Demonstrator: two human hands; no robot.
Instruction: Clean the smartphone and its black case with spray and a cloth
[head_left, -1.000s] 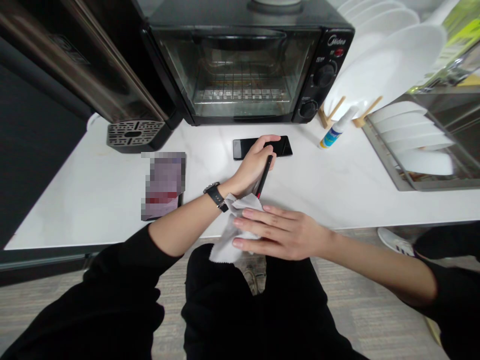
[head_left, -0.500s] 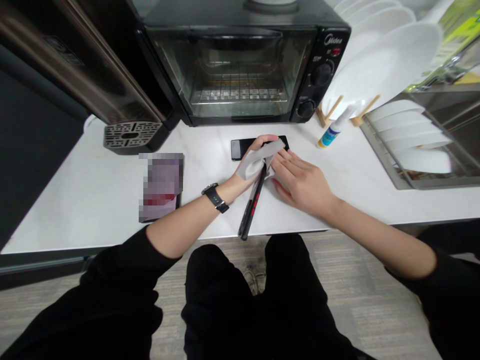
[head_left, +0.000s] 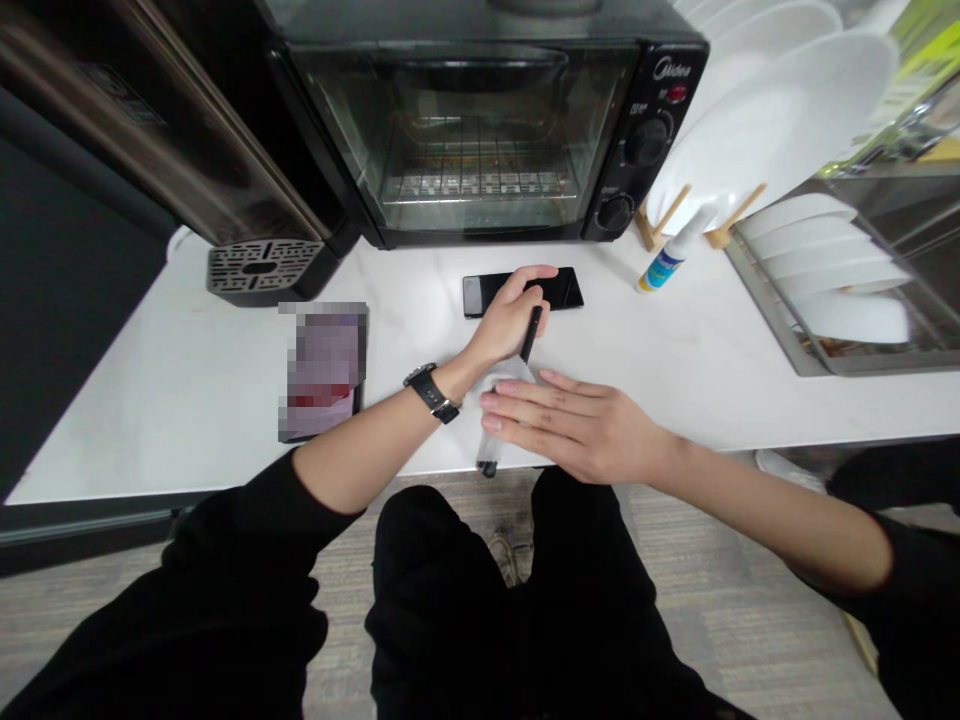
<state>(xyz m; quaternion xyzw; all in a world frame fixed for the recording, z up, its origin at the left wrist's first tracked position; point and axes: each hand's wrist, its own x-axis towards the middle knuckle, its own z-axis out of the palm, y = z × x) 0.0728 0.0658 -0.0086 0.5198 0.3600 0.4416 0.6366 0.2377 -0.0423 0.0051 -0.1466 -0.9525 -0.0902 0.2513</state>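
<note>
The left hand (head_left: 510,322), in the head view, is closed around the far part of a slim black device (head_left: 531,335), tilted with its narrow edge towards the camera. The right hand (head_left: 589,430) comes in from the right and holds a pale grey cloth (head_left: 487,395) against the device, its fingers nearly straight across the fabric (the thumb is hidden underneath, so its grip cannot be seen). The device slants from the left fingers down to the near edge of the white counter (head_left: 675,380), where its dark near end shows below the cloth.

A black phone (head_left: 565,288) lies flat on the counter beyond the left hand, partly covered by it; whether the fingers touch it cannot be told. A black watch (head_left: 430,390) is strapped on the left wrist. To the left of it, near the left sleeve, lies a flat device with a pixelated screen (head_left: 330,360).

At the far side stands a black toaster oven (head_left: 465,150) with a wire rack inside, and left of it a machine with a slotted drip tray (head_left: 262,268). To the oven's right, a small spray bottle (head_left: 661,268) stands near white plates (head_left: 780,130) held upright by wooden pegs. More white dishes (head_left: 821,255) sit in the sink at the far right.
</note>
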